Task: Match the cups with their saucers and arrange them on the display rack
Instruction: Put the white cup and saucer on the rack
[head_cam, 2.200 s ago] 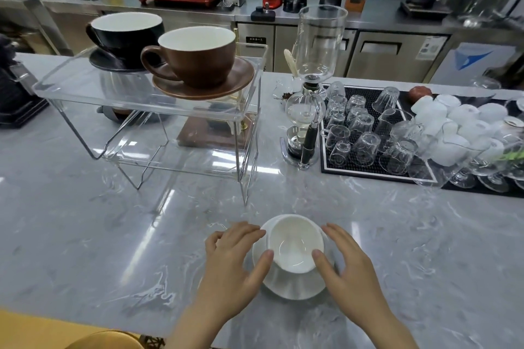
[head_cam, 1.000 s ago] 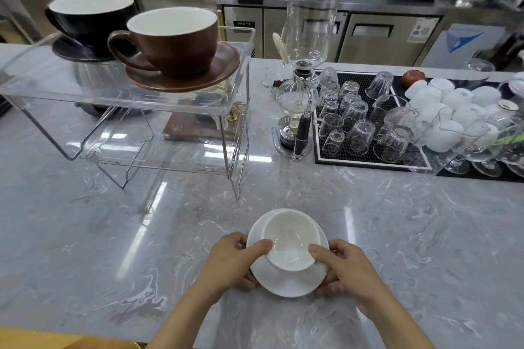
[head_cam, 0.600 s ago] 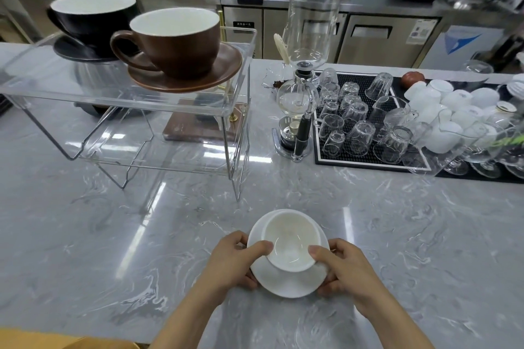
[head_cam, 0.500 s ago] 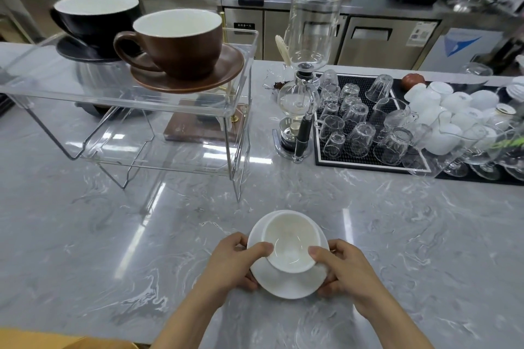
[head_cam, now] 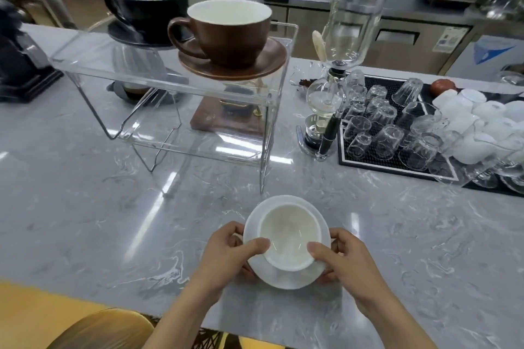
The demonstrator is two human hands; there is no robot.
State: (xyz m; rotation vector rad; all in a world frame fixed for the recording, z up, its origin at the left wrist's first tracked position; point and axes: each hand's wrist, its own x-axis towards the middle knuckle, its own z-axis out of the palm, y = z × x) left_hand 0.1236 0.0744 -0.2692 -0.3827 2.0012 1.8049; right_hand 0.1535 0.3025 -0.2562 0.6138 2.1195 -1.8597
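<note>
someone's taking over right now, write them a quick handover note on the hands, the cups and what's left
Left hand: gripping the left edge of the white saucer, thumb on the rim of the white cup.
Right hand: same grip on the right side.
The white cup sits on its saucer, low over the near part of the counter, in front of the clear display rack.
Done: the black cup and brown cup stand on matching saucers on the rack's top shelf.
Left: put the white set on the rack; the lower shelf looks free.
</note>
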